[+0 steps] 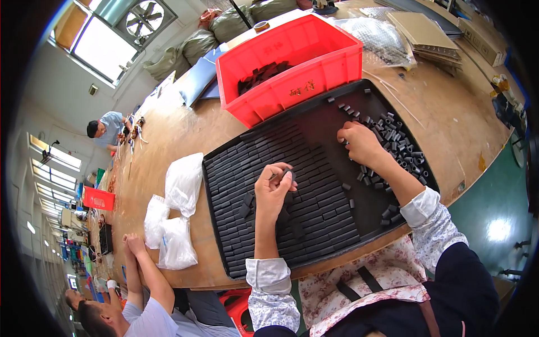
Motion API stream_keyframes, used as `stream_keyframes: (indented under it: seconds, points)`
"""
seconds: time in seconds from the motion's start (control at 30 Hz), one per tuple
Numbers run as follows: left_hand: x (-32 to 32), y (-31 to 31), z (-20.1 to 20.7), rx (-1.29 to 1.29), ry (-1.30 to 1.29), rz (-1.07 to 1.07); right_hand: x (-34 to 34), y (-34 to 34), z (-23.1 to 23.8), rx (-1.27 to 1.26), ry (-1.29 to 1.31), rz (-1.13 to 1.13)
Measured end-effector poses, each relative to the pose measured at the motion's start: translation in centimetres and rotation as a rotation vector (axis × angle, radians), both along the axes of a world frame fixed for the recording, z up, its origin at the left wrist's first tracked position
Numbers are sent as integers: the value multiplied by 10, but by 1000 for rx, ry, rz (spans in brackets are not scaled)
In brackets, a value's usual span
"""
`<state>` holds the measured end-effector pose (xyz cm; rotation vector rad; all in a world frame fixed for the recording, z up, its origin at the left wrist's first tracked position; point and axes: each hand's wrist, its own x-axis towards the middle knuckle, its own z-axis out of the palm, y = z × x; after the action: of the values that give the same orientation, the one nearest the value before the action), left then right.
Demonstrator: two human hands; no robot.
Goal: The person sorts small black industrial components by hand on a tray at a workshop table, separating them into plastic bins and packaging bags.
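A large black tray [396,222] lies before me on the table. Rows of small black blocks [314,185] cover its left and middle parts, packed side by side. Over these rows my left hand [272,188] is closed, with a black block [288,173] between thumb and fingers. A few loose dark blocks lie on the rows around that wrist. My right hand [362,143] hovers at the tray's far right part, its fingers curled together; what they pinch, if anything, is hidden. Next to it, many short black tubes [412,160] lie in a loose heap.
Behind the tray stands a red plastic bin [292,84] with dark pieces inside. White plastic bags [182,185] lie at the left. Flat cardboard [424,31] and bubble wrap [376,42] occupy the far right. A co-worker's clasped hands [133,245] rest at the table's left edge.
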<state>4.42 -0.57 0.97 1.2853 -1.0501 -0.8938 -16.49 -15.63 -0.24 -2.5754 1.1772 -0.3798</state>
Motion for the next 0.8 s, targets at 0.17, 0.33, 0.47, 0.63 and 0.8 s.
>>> stream_keyframes:
  seconds: [0.17, 0.33, 0.47, 0.63, 0.8]
  points:
    - [-14, 0, -5, 109, 136, -115, 18, 24, 15, 149, -578, 132]
    - [-22, -1, -6, 95, 106, -120, 32, 46, 12, 944, -1017, 291]
    - [-15, 0, -13, 167, 96, -176, 33, 55, 18, 1142, -1000, 224]
    - [-14, 1, -15, 185, 40, -196, 35, 56, 12, 1060, -966, 313]
    - [-18, -2, -14, 113, 132, -185, 30, 53, 26, 257, -689, 505]
